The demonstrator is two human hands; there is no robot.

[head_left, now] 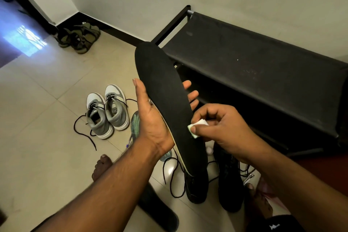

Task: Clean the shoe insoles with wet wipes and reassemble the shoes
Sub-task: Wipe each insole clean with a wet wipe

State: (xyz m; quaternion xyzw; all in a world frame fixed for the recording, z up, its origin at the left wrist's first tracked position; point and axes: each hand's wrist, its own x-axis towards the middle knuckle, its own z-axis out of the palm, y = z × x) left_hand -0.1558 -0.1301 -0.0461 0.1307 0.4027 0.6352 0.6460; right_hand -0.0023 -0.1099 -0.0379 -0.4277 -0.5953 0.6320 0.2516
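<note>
Long black fabric-topped insole (165, 103) held up in the left hand (150, 118): palm cupping its underside edge, thumb up on the near side, fingertips (192, 94) showing past the far edge. Matte, slightly fuzzy top face, rounded toe end pointing away from the hands, pale foam edge visible along the lower rim. It curves gently along its length.

Right hand (224, 128) pinches a small folded white wet wipe (195, 128) between thumb and fingers, pressed on the insole's right edge, about mid-length.

Below the hands, on the beige glossy floor tiles (37, 118): pair of black lace-up shoes (212, 184) with loose black laces. Left of the left hand: pair of grey-and-white high-top sneakers (107, 111), laces undone; a second insole with a greenish patterned face (135, 124) lies just beside them, partly hidden behind the left wrist. Beyond the right hand: black metal-framed fabric shoe rack (254, 58), dusty top.
</note>
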